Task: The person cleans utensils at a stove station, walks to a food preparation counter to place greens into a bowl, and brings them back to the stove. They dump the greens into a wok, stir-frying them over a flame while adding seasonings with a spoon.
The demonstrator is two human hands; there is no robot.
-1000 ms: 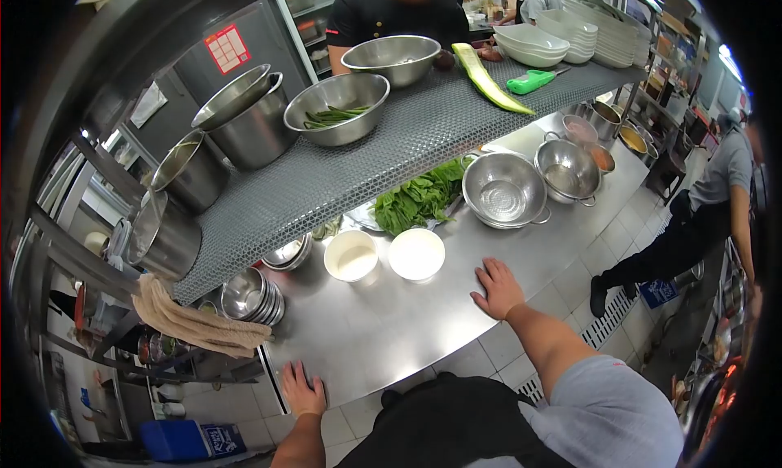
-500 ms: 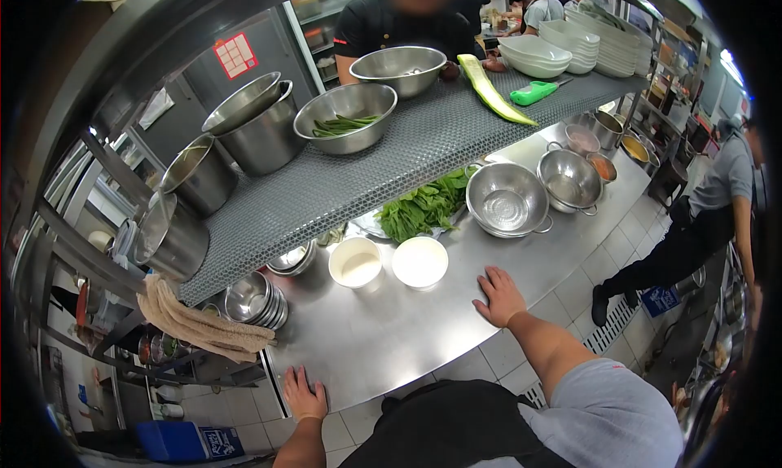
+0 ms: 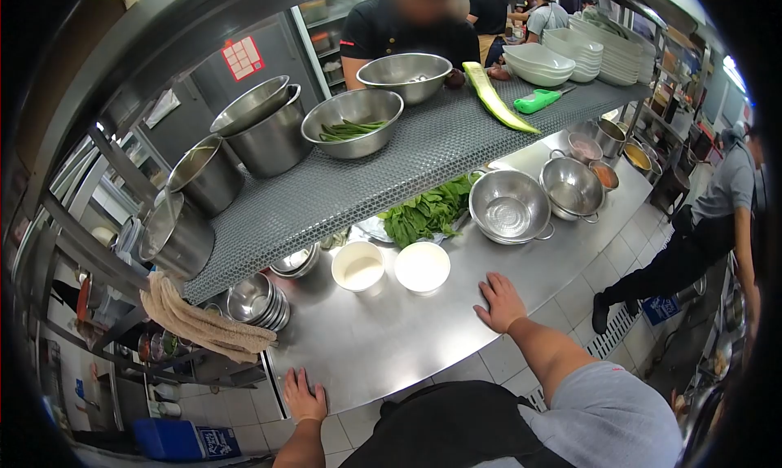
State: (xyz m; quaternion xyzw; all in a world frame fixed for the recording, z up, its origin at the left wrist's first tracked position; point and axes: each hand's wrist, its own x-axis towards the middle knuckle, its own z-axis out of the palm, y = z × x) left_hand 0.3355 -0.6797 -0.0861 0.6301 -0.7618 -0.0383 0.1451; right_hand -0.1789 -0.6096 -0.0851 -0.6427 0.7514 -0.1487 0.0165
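My left hand (image 3: 305,396) lies flat on the near left corner of the steel table (image 3: 383,329), fingers apart and holding nothing. Near the table's right front edge, my right hand (image 3: 500,303) also rests palm down with spread fingers. Beyond them stand two white tubs: the left tub (image 3: 358,266) shows pale contents, while the right tub (image 3: 423,268) looks bright white inside. Behind the tubs is a heap of leafy greens (image 3: 428,210), partly hidden by the shelf. A steel colander (image 3: 510,207) sits past my right hand, with a second colander (image 3: 572,188) beside it.
Above the table runs a shelf with a mat (image 3: 358,179), holding a bowl of green beans (image 3: 352,124), steel pots (image 3: 265,134), a cut green gourd (image 3: 494,101), a green-handled peeler or knife (image 3: 538,101) and white dishes (image 3: 538,63). A towel (image 3: 204,321) hangs left. Co-workers stand opposite and right.
The view has shifted slightly, so the shelf and its contents appear a little lower and further right. Both my hands stay in place on the table.
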